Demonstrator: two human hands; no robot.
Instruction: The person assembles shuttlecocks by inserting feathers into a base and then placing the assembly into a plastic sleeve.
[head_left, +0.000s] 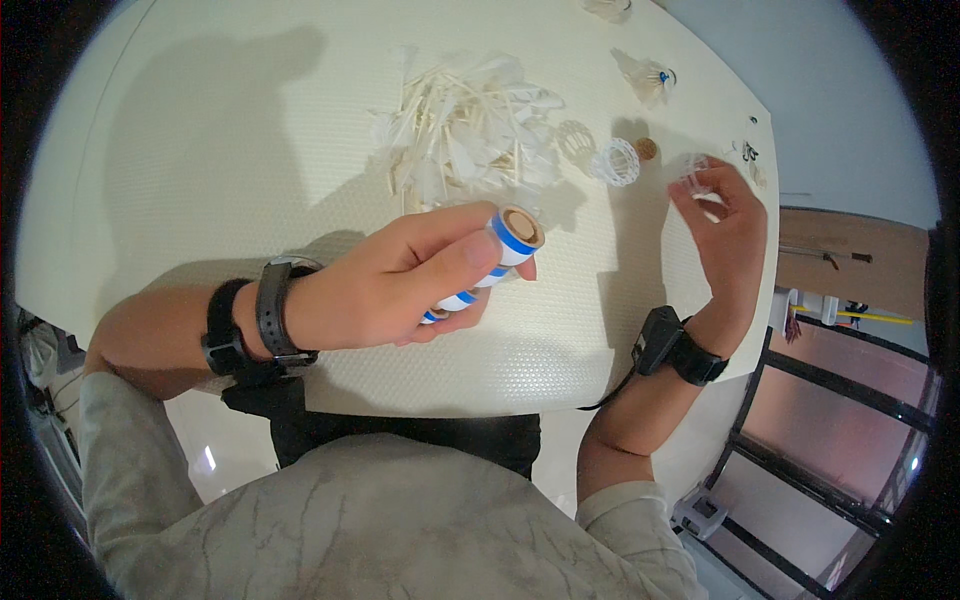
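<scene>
My left hand [395, 280] is closed around a row of several shuttlecock bases [512, 244], white with blue bands. The uppermost shows a round brown cork-like face with a ring in it. At the table's right side my right hand [728, 225] pinches a white lattice shuttlecock skirt [692, 172] between thumb and fingers. Just left of that hand lie another white lattice skirt [615, 162] and a small brown cork disc [646, 149]. Beyond my left hand spreads a heap of loose white feathers [470, 125].
A feathered shuttlecock [655, 82] lies at the far right, and part of another [607, 9] shows at the top edge. Small dark bits [750, 152] rest near the right edge of the white textured table [250, 120]. A black-framed rack [830, 410] stands beyond it.
</scene>
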